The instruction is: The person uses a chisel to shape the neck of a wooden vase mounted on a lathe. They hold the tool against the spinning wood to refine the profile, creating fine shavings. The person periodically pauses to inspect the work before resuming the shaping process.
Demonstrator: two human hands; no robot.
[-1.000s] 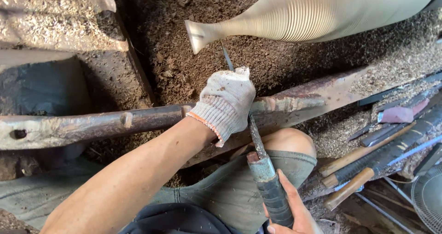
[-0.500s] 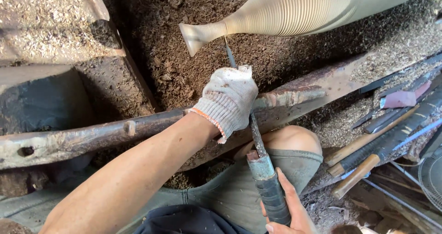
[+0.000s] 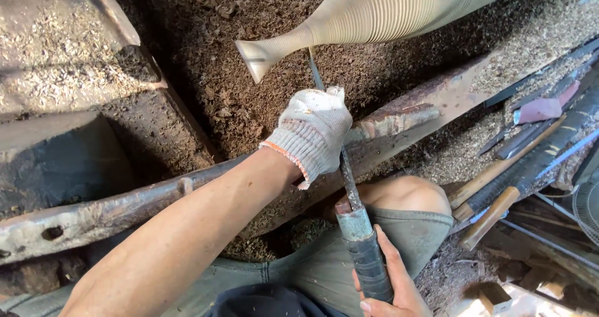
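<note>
Bracing a long turning chisel (image 3: 349,192) on a rusty iron tool rest (image 3: 187,189), a person seated at a wood lathe presses the blade tip against the narrow neck of a pale, ribbed wooden vase form (image 3: 374,11) mounted above a bed of dark shavings (image 3: 206,73). The left hand (image 3: 312,133), in a white knitted glove with an orange cuff edge, lies over the steel shaft where it crosses the rest, its fingers curled down together around the metal, with the blade emerging just beyond the knuckles toward the workpiece. The bare right hand (image 3: 390,282) sits low in the view, near the person's lap, fingers closed around the dark wrapped handle, which runs up past a grey metal ferrule (image 3: 352,220) into the shaft. The tool thus passes through both grips, handle below and cutting end above, tilted slightly left of vertical. The flared foot of the vase form points left, just beside the chisel tip. A bare knee (image 3: 405,195) shows behind the handle. More long-handled tools (image 3: 524,167) lie stacked at the right, well apart from both hands.
</note>
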